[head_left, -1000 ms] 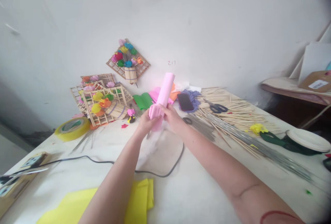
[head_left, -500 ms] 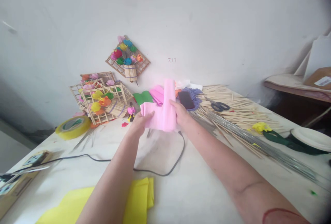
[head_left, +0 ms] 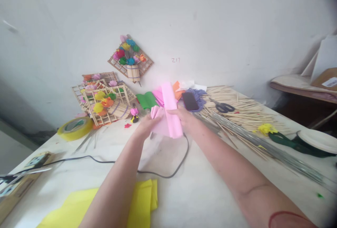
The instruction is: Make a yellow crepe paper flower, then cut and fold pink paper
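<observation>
Both hands hold a folded strip of pink crepe paper (head_left: pixel 170 112) above the white table (head_left: pixel 200 186). My left hand (head_left: pixel 147 124) grips its left, crumpled end with closed fingers. My right hand (head_left: pixel 184 117) pinches the long pink fold from the right, thumb on top. The paper slants up and away toward the wall. A black cable (head_left: pixel 168 171) loops on the table just beneath the hands.
Yellow paper (head_left: pixel 142 203) lies near the front edge. A tape roll (head_left: pixel 75 128) and wooden frames with paper flowers (head_left: pixel 107 101) sit at the left. A phone (head_left: pixel 190 101), scissors (head_left: pixel 223 107), wooden sticks (head_left: pixel 244 112) and metal wires (head_left: pixel 276 150) spread to the right.
The pink paper went from a raised roll to a spread sheet, and is now folded narrower and tilted. Both hands stayed on it and moved slightly up the table.
</observation>
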Action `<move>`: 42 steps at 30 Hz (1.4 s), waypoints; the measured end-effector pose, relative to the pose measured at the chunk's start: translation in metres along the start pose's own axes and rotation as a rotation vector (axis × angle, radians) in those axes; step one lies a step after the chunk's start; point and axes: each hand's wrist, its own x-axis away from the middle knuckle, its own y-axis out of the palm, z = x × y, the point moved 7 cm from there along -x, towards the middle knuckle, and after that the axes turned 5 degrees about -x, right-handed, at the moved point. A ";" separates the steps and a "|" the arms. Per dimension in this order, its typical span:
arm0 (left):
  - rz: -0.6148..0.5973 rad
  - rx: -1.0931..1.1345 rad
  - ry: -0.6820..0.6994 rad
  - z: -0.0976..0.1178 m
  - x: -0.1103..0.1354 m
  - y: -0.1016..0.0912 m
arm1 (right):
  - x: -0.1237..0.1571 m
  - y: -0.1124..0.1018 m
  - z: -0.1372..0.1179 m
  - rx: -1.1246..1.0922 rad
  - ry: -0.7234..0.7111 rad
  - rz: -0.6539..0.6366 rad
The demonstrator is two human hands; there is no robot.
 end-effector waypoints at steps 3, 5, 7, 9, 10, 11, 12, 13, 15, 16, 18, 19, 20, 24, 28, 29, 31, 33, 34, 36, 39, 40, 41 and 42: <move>0.033 -0.041 -0.019 -0.003 0.000 -0.003 | -0.001 0.000 -0.009 0.156 -0.073 -0.021; 0.088 -0.053 -0.020 -0.004 -0.001 -0.008 | -0.001 -0.003 -0.017 0.298 -0.147 0.010; 0.142 -0.066 -0.002 -0.003 -0.002 -0.014 | -0.001 -0.006 -0.027 0.453 -0.201 0.069; 0.180 -0.067 0.043 0.001 -0.003 -0.020 | 0.001 -0.009 -0.036 0.559 -0.232 0.134; 0.196 -0.059 0.070 0.004 -0.003 -0.024 | 0.003 -0.011 -0.041 0.578 -0.246 0.163; 0.211 -0.046 0.095 0.007 -0.004 -0.026 | 0.005 -0.011 -0.045 0.580 -0.259 0.186; 0.226 -0.032 0.117 0.009 -0.003 -0.029 | 0.007 -0.011 -0.048 0.568 -0.271 0.206; 0.237 -0.019 0.132 0.011 -0.003 -0.031 | 0.009 -0.011 -0.050 0.547 -0.281 0.223; 0.251 -0.004 0.139 0.015 -0.002 -0.031 | 0.011 -0.008 -0.049 0.479 -0.286 0.238; 0.241 0.001 0.135 0.016 -0.001 -0.028 | 0.011 -0.005 -0.046 0.430 -0.281 0.234; 0.178 0.014 0.117 0.018 0.002 -0.019 | 0.009 0.006 -0.036 0.304 -0.254 0.188; 0.123 0.026 0.112 0.020 0.003 -0.012 | 0.007 0.013 -0.031 0.235 -0.237 0.152; 0.082 0.042 0.110 0.022 0.005 -0.006 | 0.004 0.021 -0.024 0.170 -0.214 0.107; 0.023 0.067 0.130 0.028 0.010 -0.001 | -0.006 0.053 -0.014 0.044 -0.202 0.017; 0.171 0.069 0.234 0.032 0.007 -0.024 | -0.009 0.075 -0.027 0.190 -0.263 -0.119; 0.222 0.088 0.268 0.034 0.007 -0.032 | -0.009 0.076 -0.031 0.278 -0.283 -0.129; 0.334 0.153 0.331 0.036 0.005 -0.048 | -0.009 0.066 -0.039 0.526 -0.311 -0.060; 0.469 0.224 0.390 0.038 0.006 -0.065 | -0.007 0.053 -0.044 0.844 -0.342 0.026; 0.530 0.248 0.412 0.039 0.007 -0.072 | -0.004 0.049 -0.042 1.000 -0.338 0.037; 0.635 0.273 0.455 0.039 0.009 -0.084 | 0.001 0.044 -0.032 1.263 -0.289 -0.014; 0.720 0.283 0.482 0.037 0.012 -0.095 | 0.015 0.044 -0.016 1.641 -0.204 -0.095; 0.728 0.285 0.483 0.036 0.012 -0.097 | 0.019 0.045 -0.012 1.749 -0.177 -0.104; 0.728 0.285 0.483 0.035 0.012 -0.098 | 0.024 0.046 -0.009 1.836 -0.152 -0.117; 0.725 0.285 0.483 0.034 0.012 -0.099 | 0.027 0.046 -0.006 1.897 -0.125 -0.126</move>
